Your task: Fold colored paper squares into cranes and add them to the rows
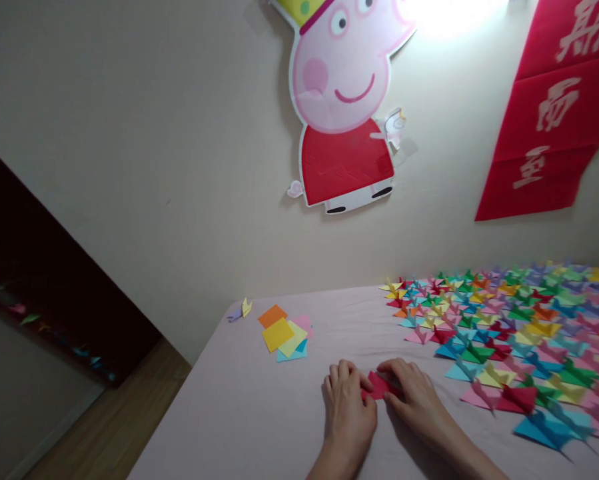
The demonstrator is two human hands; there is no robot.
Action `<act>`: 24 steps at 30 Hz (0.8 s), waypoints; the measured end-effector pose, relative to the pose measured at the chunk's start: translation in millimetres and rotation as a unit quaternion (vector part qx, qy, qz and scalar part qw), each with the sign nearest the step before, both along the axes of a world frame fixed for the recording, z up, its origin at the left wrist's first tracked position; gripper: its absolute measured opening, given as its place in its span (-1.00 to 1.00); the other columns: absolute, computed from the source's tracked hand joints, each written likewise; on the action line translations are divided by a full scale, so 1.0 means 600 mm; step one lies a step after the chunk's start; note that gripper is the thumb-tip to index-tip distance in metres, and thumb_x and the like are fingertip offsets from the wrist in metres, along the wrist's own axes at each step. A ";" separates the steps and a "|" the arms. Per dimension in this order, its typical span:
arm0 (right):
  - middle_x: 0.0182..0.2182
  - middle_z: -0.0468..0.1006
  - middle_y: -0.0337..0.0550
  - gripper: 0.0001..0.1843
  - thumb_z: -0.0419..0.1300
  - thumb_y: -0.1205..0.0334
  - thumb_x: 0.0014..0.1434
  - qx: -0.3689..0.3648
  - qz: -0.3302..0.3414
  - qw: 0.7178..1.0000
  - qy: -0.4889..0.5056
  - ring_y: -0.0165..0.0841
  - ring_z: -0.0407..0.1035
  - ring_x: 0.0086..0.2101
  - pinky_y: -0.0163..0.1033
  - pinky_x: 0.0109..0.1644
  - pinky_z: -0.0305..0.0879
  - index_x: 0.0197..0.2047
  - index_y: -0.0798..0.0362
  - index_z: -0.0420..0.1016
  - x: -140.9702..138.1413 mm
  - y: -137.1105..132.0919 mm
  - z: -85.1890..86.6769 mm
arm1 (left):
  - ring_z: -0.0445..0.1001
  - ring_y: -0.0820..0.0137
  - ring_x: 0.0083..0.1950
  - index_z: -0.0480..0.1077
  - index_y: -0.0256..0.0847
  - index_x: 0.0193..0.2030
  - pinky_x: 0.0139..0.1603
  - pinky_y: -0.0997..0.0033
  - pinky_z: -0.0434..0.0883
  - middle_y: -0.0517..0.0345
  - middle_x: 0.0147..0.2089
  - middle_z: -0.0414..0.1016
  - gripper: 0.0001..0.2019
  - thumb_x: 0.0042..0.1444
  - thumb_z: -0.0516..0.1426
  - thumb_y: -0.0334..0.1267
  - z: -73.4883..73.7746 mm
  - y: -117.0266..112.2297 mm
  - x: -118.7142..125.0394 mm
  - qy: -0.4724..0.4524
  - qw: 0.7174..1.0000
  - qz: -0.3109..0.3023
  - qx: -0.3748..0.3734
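Note:
A small red sheet of origami paper lies on the pale pink tabletop, partly covered by my fingers. My left hand is closed at the paper's left side, its thumb and fingertips pressed on that edge. From the right, my right hand pinches the opposite edge between thumb and fingers. The paper looks folded, but the exact folds are hidden. To the right stand many folded paper cranes in rows of mixed colours.
Loose square papers in orange, yellow, pink and blue overlap left of my hands. A yellow and purple folded piece sits at the table's far left corner. Behind is a wall with a cartoon pig cutout and a red banner.

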State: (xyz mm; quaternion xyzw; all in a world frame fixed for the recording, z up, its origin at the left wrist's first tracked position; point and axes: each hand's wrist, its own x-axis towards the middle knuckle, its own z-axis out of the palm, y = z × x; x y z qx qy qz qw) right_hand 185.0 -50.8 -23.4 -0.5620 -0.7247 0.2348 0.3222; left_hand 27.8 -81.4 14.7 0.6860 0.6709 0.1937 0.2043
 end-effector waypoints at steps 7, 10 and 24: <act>-0.20 0.60 -0.08 -0.59 0.05 0.40 -0.13 -0.013 0.016 1.000 0.012 -0.17 0.41 -0.15 -0.10 -0.04 0.28 -0.17 -0.02 0.47 0.008 0.003 -0.001 | 0.28 0.31 0.11 0.37 -0.11 -0.11 0.14 0.34 0.18 0.15 0.03 0.41 -0.51 -0.14 -0.05 -0.64 -0.002 -0.004 -0.021 -0.016 1.000 -0.006 -0.004; -0.18 0.59 -0.09 -0.56 0.00 0.40 -0.12 -0.022 0.024 0.999 0.039 -0.17 0.41 -0.11 -0.09 0.02 0.29 -0.15 -0.02 0.48 0.015 0.005 0.000 | 0.29 0.31 0.11 0.36 -0.12 -0.04 0.16 0.34 0.22 0.13 0.04 0.43 -0.41 -0.18 -0.10 -0.68 -0.008 -0.013 -0.027 -0.047 0.998 -0.008 0.041; -0.14 0.52 -0.12 -0.68 0.12 0.35 -0.08 0.003 0.061 0.998 0.024 -0.14 0.35 -0.08 -0.08 0.02 0.26 -0.22 -0.08 0.50 0.011 -0.004 0.010 | 0.27 0.29 0.15 0.38 0.00 0.05 0.21 0.26 0.26 0.18 0.10 0.38 -0.49 -0.03 0.07 -0.55 -0.025 -0.023 -0.023 -0.069 0.989 -0.053 0.116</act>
